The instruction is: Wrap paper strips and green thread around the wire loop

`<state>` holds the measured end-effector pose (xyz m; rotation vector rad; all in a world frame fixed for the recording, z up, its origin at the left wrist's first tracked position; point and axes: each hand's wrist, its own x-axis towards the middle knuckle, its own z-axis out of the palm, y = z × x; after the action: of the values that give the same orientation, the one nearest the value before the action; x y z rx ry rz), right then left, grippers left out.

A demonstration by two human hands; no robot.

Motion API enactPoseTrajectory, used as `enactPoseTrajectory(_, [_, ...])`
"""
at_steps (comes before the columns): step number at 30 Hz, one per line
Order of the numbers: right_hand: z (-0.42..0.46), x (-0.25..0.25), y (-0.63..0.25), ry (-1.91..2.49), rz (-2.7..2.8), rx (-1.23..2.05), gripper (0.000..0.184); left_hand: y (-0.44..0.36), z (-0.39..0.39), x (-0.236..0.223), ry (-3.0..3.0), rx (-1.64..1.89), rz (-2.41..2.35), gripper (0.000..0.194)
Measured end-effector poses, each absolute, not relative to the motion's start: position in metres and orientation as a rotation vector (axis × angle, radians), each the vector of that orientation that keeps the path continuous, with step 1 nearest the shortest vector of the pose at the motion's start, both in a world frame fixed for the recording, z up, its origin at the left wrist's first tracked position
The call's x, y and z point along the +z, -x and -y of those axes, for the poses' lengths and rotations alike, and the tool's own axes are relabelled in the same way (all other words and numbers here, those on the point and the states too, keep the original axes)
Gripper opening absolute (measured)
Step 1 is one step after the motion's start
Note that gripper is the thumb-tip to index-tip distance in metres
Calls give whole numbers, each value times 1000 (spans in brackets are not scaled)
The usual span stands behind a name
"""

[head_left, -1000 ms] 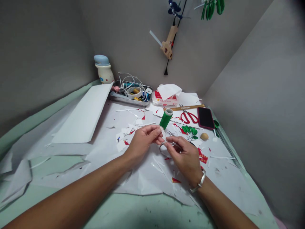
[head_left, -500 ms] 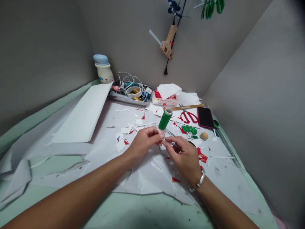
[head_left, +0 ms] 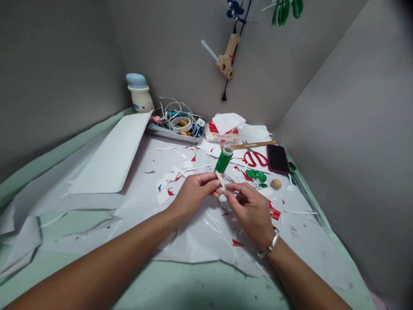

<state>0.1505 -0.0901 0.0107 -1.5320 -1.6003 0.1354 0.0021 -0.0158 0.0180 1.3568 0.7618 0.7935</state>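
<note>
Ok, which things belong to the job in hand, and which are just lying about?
In the job: left hand and right hand, on the small white strip; likely the green spool beside them.

Apparently just lying about: phone, red-handled scissors, tan ball, large white card, metal tray.

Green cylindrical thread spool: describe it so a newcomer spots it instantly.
On the pale green table spread with white paper, find the left hand and right hand. Just beyond them is the green thread spool. Its tall cylinder shape and pale round top set it apart from the glossy green leaf-shaped pieces to its right.
</note>
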Motion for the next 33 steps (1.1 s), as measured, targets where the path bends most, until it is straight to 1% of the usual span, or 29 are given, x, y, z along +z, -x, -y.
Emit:
enactPoseTrajectory(8, [90,11,-151,1530,1581,165,14,-2,17,18,-1314,744,-684,19])
enactPoseTrajectory(14, [91,11,-152,1470,1551,268,15,-2,14,15,-1238,752,-719,19])
enactPoseTrajectory(26, [94,13,-154,1397,1551,266,9,-3,11,10,-1066,808,-644,19])
enactPoseTrajectory(30, [98,16,-156,1338,1582,232,15,-3,11,11,-1038,786,-646,20])
enactPoseTrajectory(33, [99,17,-159,1268,1618,231,14,-3,11,12,-1038,785,-655,20])
